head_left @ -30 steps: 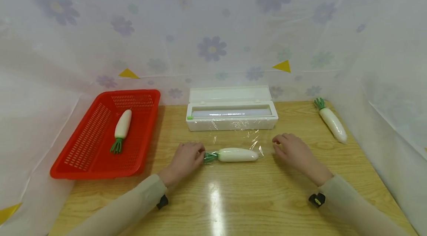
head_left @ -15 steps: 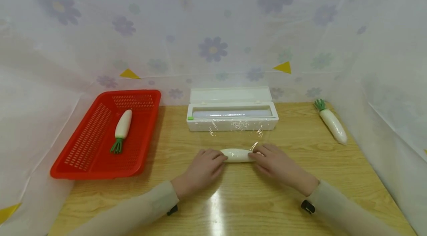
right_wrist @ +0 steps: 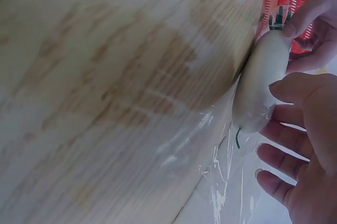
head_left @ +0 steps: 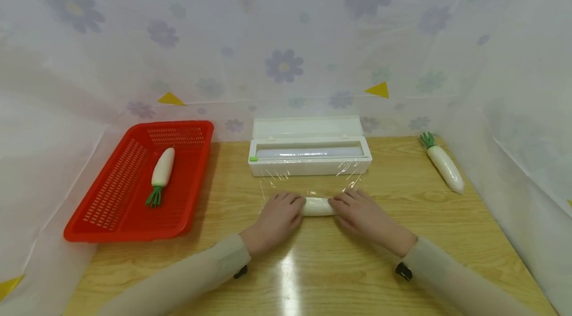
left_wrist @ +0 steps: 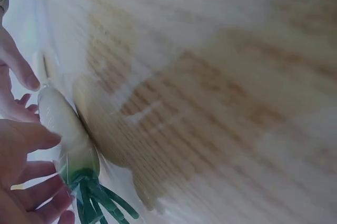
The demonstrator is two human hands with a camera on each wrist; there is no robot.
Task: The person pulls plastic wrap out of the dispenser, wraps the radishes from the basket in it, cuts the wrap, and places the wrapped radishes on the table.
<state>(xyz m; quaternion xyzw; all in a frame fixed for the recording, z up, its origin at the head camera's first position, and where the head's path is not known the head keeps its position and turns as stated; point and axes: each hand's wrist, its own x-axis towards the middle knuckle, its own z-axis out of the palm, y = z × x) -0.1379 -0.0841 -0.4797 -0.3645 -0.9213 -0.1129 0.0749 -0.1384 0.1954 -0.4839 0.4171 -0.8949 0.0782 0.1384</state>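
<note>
A white radish (head_left: 318,206) with green leaves lies crosswise on the table, with clear cling film around it. My left hand (head_left: 278,219) holds its leafy end, covering the leaves in the head view. In the left wrist view the thumb lies along the radish (left_wrist: 63,124), its green leaves (left_wrist: 100,203) showing under film. My right hand (head_left: 368,216) holds the tip end; the right wrist view has thumb and forefinger against the radish (right_wrist: 263,82). Film (head_left: 313,184) stretches from the radish back to a white dispenser box (head_left: 313,167), whose lid stands up over a roll (head_left: 310,152).
At the left stands a red basket (head_left: 189,206) with another white radish (head_left: 163,167) in it. A third radish (head_left: 446,168), shiny on its surface, lies at the table's far right. Patterned sheeting (head_left: 232,57) encloses the table's back and sides.
My right hand has come in from the right onto the radish's tip end. The left hand has shifted right along it, over the leaves. Since half a second ago both hands have edged forward.
</note>
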